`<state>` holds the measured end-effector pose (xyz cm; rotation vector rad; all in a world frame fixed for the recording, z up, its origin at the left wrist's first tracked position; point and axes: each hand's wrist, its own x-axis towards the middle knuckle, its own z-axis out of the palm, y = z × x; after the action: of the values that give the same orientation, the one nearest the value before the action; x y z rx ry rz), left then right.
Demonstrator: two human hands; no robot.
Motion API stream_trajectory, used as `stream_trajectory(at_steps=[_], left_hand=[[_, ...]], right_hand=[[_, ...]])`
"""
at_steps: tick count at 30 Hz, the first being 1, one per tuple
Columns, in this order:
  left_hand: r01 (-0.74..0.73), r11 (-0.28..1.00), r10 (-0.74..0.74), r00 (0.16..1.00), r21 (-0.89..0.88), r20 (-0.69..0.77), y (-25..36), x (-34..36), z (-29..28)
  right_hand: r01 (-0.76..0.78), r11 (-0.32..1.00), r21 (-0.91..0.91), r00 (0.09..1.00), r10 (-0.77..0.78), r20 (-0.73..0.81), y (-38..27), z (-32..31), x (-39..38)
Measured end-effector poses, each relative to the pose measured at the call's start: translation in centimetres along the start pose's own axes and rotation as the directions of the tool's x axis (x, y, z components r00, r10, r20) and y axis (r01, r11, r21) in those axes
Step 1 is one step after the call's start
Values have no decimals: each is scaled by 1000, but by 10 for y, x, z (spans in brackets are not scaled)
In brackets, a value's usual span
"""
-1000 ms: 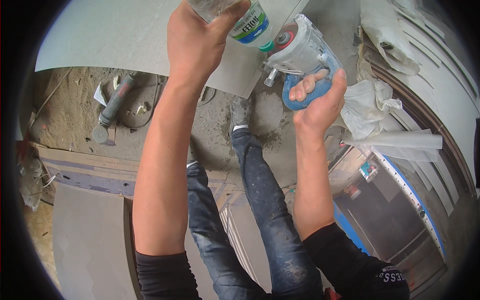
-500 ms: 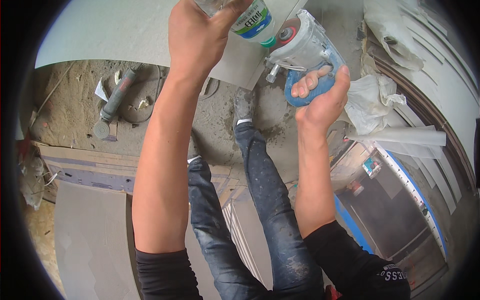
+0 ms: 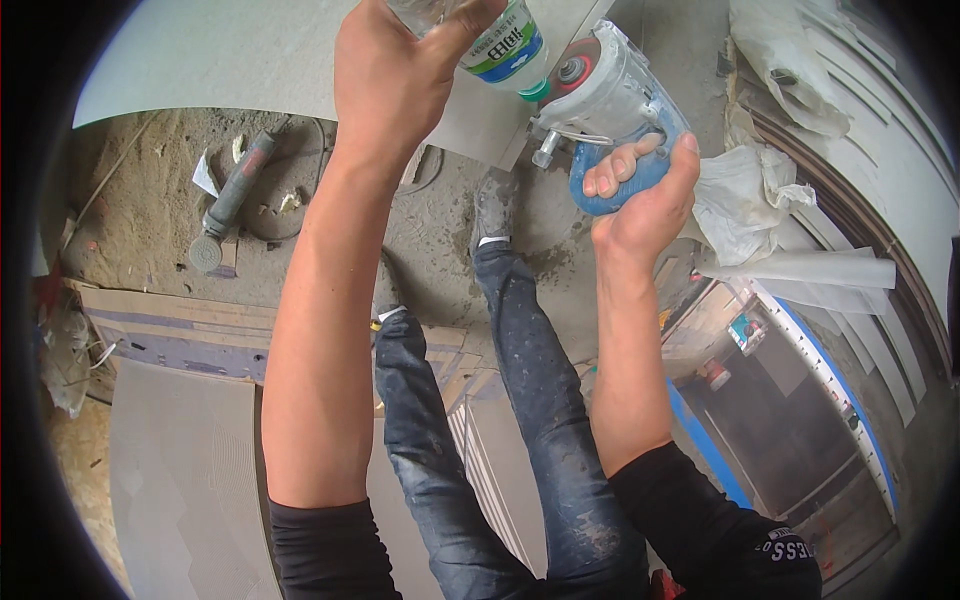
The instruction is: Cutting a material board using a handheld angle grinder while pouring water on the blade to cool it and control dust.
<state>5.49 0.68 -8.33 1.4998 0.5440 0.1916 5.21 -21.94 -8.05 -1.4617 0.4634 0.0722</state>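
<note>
My left hand is closed around a clear plastic water bottle, which is tilted with its green-capped end low. That cap sits right beside the reddish disc of a handheld stone cutter; whether they touch I cannot tell. The fingers of my right hand wrap the cutter's blue handle, keeping the tool raised with its silver-grey guard up and away from me. Below both hands lies a large pale grey slab, its near edge partly hidden by my left arm.
A dusty angle grinder with a cord lies on the dirty floor to the left. Flattened cardboard and a grey tile are nearer. Crumpled white sheeting and long panels stand along the right.
Both hands keep their holds, and bottle and cutter stay almost in place. The view has shifted slightly, and my legs have moved a little.
</note>
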Motion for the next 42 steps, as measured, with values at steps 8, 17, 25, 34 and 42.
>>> stream_trajectory(at_steps=[8, 17, 25, 34, 42], left_hand=[[-6, 998, 6, 1000, 58, 6, 4, -2, -1], [19, 998, -19, 1000, 66, -7, -1, -10, -4], [0, 997, 1, 1000, 73, -13, 0, -14, -8], [-53, 998, 54, 998, 47, -32, -3, -19, -13], [9, 998, -10, 1000, 54, 1, -4, -21, -16]], right_hand=[[-17, 1000, 4, 1000, 17, -16, 1, -4, -7], [-23, 1000, 0, 1000, 23, 0, 5, -8, -12], [-3, 1000, -29, 1000, 3, 5, 8, -8, -18], [-9, 1000, -5, 1000, 9, 3, 11, -9, -25], [-22, 1000, -16, 1000, 22, -5, 12, -9, -28]])
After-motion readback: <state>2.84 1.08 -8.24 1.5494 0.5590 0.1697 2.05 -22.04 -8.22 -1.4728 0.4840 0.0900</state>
